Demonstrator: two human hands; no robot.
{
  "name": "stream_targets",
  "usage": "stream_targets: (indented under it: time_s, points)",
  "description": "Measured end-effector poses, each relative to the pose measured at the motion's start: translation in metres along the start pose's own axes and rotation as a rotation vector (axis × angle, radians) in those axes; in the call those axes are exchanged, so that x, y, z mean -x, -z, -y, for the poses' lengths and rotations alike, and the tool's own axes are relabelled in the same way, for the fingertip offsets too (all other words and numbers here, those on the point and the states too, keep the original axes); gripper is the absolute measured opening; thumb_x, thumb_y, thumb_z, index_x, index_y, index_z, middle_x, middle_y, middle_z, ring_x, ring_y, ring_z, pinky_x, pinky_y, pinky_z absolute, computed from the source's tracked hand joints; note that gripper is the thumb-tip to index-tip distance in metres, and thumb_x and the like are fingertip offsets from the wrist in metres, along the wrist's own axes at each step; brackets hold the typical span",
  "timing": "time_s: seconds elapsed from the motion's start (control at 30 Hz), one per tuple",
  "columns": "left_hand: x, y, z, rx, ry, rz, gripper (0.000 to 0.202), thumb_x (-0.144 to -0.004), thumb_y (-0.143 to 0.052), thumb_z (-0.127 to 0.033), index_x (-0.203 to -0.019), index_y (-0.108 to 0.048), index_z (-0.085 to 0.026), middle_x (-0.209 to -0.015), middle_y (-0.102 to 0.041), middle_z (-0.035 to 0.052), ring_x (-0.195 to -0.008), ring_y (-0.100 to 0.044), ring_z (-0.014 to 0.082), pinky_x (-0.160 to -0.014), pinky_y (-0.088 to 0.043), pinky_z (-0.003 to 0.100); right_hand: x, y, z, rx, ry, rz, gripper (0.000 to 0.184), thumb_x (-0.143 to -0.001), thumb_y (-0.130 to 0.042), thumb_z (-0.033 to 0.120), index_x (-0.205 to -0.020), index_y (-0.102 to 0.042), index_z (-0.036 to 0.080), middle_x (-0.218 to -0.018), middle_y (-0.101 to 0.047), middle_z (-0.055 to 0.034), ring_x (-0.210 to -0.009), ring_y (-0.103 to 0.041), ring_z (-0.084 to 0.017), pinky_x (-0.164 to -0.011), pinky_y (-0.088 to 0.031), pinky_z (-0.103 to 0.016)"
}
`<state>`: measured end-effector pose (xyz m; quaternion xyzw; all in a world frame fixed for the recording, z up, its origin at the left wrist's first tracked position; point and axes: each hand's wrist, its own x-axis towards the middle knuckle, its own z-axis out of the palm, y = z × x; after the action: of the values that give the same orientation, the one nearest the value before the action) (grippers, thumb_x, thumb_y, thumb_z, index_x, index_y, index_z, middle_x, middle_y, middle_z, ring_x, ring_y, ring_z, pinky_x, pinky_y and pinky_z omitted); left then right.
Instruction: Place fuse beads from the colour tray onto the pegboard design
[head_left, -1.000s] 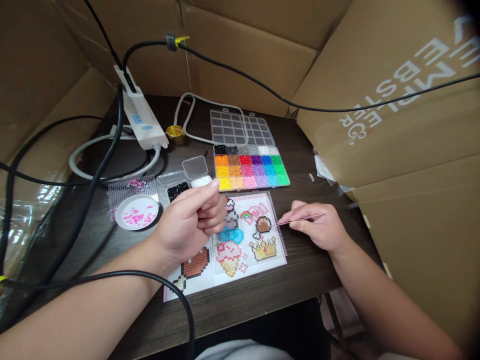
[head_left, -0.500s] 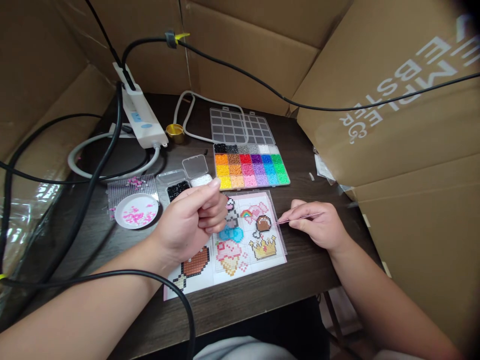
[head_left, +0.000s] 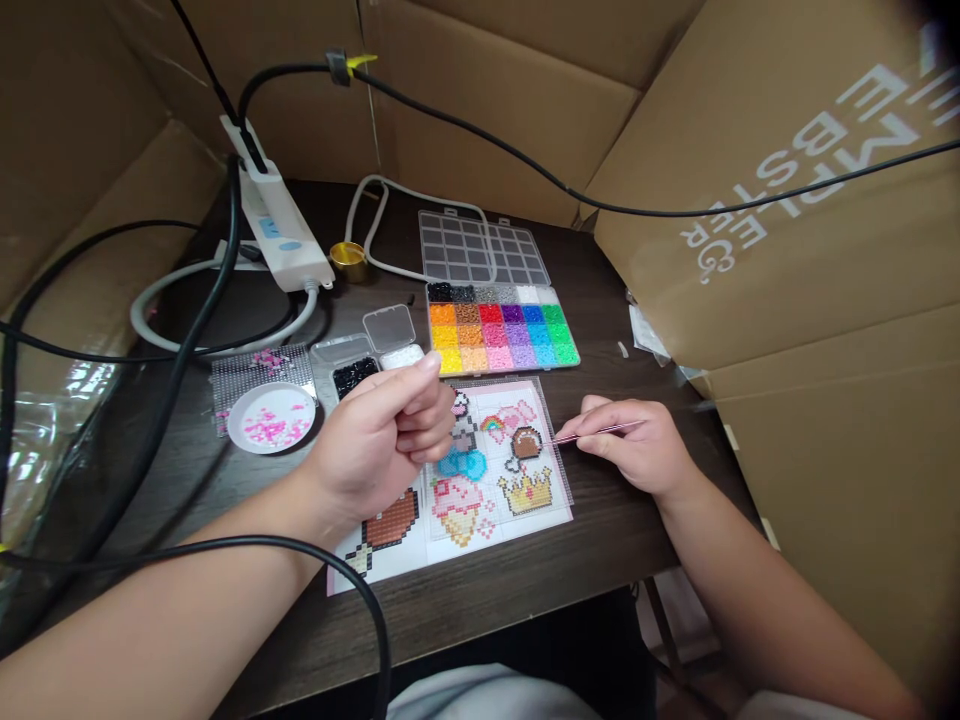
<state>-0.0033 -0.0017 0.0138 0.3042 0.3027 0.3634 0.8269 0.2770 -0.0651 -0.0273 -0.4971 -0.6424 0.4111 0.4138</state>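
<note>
Evidently light tooling: tweezers (head_left: 619, 428) in a fingertip pinch

Right hand (head_left: 649, 450): narrow, thumb and forefinger closed about a slim pink shaft, taken to be tweezers. Their tip lies at the right margin of the clear pegboard (head_left: 551, 415), just beside the printed brown motif (head_left: 526, 444); whether it touches the board or carries anything cannot be made out. Left hand (head_left: 382, 430): curled in a loose fist above the pattern sheet (head_left: 409, 558); whether it encloses anything cannot be told.

Handling assessment: tweezers should prove light and springy, the shaft probably smooth and apt to roll. Advisable hold is midway along the arms, clear of the tip, under gentle pressure. Pegboard, judged thin and fairly stiff, is best steadied at its outer edge. Pink beads (head_left: 268, 433) in the white dish (head_left: 247, 400) appear featherweight, hard and easily scattered.
</note>
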Motion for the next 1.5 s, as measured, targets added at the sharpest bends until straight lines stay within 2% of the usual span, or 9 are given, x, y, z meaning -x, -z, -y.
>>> stream_targets:
  time_s: [0.6, 0.73, 0.83, 0.97, 1.07, 1.13, 1.23, 1.33, 1.5]
  points:
    - [0.000, 0.001, 0.000, 0.014, 0.006, 0.022, 0.051, -0.084, -0.067, -0.038, -0.054, -0.030, -0.019, -0.053, -0.019, -0.0067, -0.044, -0.018, 0.0059, -0.042, -0.019, 0.022, 0.000, 0.000, 0.000, -0.118, 0.034, -0.018, 0.006, -0.081, -0.076, 0.019, -0.083, -0.077, 0.024, -0.087, -0.080, -0.0064, -0.073, -0.069, -0.019, -0.068, -0.054, -0.036]
    - [0.000, 0.005, 0.001, 0.021, -0.002, 0.039, 0.050, -0.088, -0.061, -0.037, -0.055, -0.028, -0.019, -0.052, -0.019, -0.0065, -0.044, -0.019, 0.0063, -0.043, -0.018, 0.022, 0.000, 0.002, -0.005, -0.170, 0.048, -0.063, 0.007, -0.082, -0.076, 0.019, -0.084, -0.078, 0.026, -0.087, -0.080, -0.0042, -0.077, -0.071, -0.019, -0.073, -0.056, -0.036]
    - [0.000, 0.007, 0.003, 0.031, -0.017, 0.046, 0.050, -0.089, -0.060, -0.038, -0.055, -0.027, -0.019, -0.052, -0.019, -0.0069, -0.044, -0.017, 0.0060, -0.043, -0.016, 0.022, -0.007, 0.002, -0.005, -0.136, 0.070, -0.149, 0.008, -0.082, -0.076, 0.019, -0.085, -0.078, 0.027, -0.088, -0.080, -0.0021, -0.082, -0.072, -0.018, -0.079, -0.057, -0.034]
    - [0.001, 0.008, 0.003, 0.042, -0.026, 0.039, 0.051, -0.087, -0.062, -0.040, -0.055, -0.027, -0.019, -0.052, -0.019, -0.0073, -0.044, -0.017, 0.0059, -0.043, -0.015, 0.023, -0.036, -0.003, 0.016, -0.078, 0.124, -0.267, 0.011, -0.081, -0.077, 0.020, -0.088, -0.078, 0.028, -0.091, -0.080, -0.0007, -0.089, -0.075, -0.019, -0.085, -0.059, -0.033]
    - [0.002, 0.009, 0.002, 0.042, -0.027, 0.020, 0.053, -0.086, -0.063, -0.041, -0.055, -0.026, -0.020, -0.051, -0.019, -0.0075, -0.044, -0.016, 0.0059, -0.044, -0.014, 0.023, -0.055, -0.009, 0.040, 0.026, 0.173, -0.340, 0.010, -0.081, -0.077, 0.020, -0.086, -0.079, 0.028, -0.090, -0.080, -0.0005, -0.084, -0.076, -0.017, -0.081, -0.061, -0.029]
    - [0.002, 0.009, 0.001, 0.040, -0.031, 0.022, 0.054, -0.086, -0.063, -0.041, -0.055, -0.024, -0.020, -0.051, -0.019, -0.0074, -0.044, -0.016, 0.0059, -0.044, -0.014, 0.023, -0.058, -0.011, 0.049, 0.098, 0.199, -0.370, 0.011, -0.080, -0.077, 0.018, -0.084, -0.079, 0.027, -0.088, -0.080, -0.0001, -0.082, -0.076, -0.017, -0.077, -0.062, -0.027]
    - [0.001, 0.010, 0.001, 0.039, -0.038, 0.039, 0.054, -0.087, -0.061, -0.040, -0.054, -0.024, -0.020, -0.051, -0.019, -0.0073, -0.044, -0.016, 0.0062, -0.043, -0.015, 0.023, -0.043, -0.012, 0.049, 0.169, 0.227, -0.334, 0.014, -0.079, -0.076, 0.014, -0.082, -0.078, 0.027, -0.088, -0.080, 0.0005, -0.080, -0.076, -0.017, -0.076, -0.062, -0.026]
    - [-0.001, 0.010, 0.002, 0.041, -0.026, 0.056, 0.053, -0.088, -0.060, -0.040, -0.054, -0.025, -0.020, -0.050, -0.018, -0.0070, -0.044, -0.017, 0.0065, -0.043, -0.016, 0.023, -0.016, -0.012, 0.037, 0.180, 0.245, -0.257, 0.018, -0.079, -0.074, 0.010, -0.083, -0.078, 0.027, -0.089, -0.080, 0.0003, -0.080, -0.076, -0.017, -0.077, -0.062, -0.028]
    - [-0.001, 0.006, 0.001, 0.038, -0.011, 0.029, 0.054, -0.086, -0.062, -0.038, -0.052, -0.025, -0.019, -0.051, -0.016, -0.0064, -0.044, -0.015, 0.0072, -0.043, -0.015, 0.025, 0.013, -0.016, 0.015, 0.113, 0.172, -0.274, 0.017, -0.080, -0.073, 0.010, -0.081, -0.077, 0.026, -0.087, -0.080, -0.0012, -0.080, -0.076, -0.018, -0.075, -0.062, -0.030]
